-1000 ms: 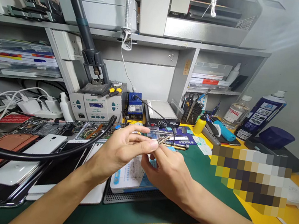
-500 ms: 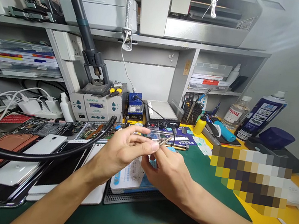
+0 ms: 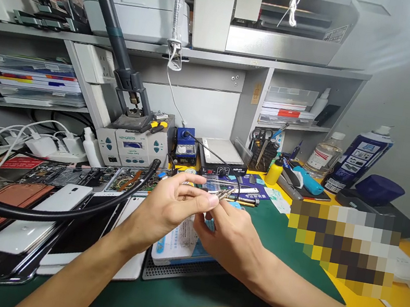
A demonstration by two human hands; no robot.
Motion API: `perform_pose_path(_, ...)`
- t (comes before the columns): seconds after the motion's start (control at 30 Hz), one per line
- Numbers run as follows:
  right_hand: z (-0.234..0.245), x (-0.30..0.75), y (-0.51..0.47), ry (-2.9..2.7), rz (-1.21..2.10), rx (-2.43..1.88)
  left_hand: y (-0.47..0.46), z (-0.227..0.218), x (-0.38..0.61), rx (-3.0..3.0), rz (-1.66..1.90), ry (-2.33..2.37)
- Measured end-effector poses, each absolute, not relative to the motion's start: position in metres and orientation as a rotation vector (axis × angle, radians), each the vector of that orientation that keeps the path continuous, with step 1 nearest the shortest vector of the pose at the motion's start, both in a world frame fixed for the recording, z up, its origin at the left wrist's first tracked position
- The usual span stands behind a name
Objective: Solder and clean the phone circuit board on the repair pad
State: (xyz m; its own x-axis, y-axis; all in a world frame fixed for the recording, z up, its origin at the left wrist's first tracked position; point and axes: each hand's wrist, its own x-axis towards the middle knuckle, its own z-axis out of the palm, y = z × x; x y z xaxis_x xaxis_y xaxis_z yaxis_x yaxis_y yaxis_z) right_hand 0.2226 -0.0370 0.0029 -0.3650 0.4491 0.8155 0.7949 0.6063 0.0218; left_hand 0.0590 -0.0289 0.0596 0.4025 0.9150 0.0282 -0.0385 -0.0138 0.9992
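My left hand [image 3: 176, 204] and my right hand [image 3: 233, 227] meet over the middle of the bench. Between their fingertips are small, slim silvery metal pieces [image 3: 225, 194], their exact kind too small to make out. My left thumb presses near them while its index finger reaches out above. The right fingers are curled around the lower ends, partly hidden. Beneath both hands lies a white and blue box [image 3: 175, 246] with printed text, on a black perforated pad [image 3: 168, 274].
Stacked phones and panels [image 3: 32, 223] lie at left, crossed by a black hose [image 3: 59, 217]. Behind stand a grey hot-air station [image 3: 132, 146] and a soldering unit [image 3: 220, 157]. A yellow bottle [image 3: 274, 170] and a purple spray can [image 3: 358, 159] are at right.
The camera view has shifted very slightly. Both hands keep the same pose, with the metal pieces between them.
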Motion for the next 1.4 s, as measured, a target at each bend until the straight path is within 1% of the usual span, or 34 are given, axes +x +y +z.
perform_pose_path(1.4, 0.0033, 0.2232, -0.0375, -2.057, -0.393, -1.022, -0.027, 0.0559, 0.0591, 1.361, 0.969, 0.84)
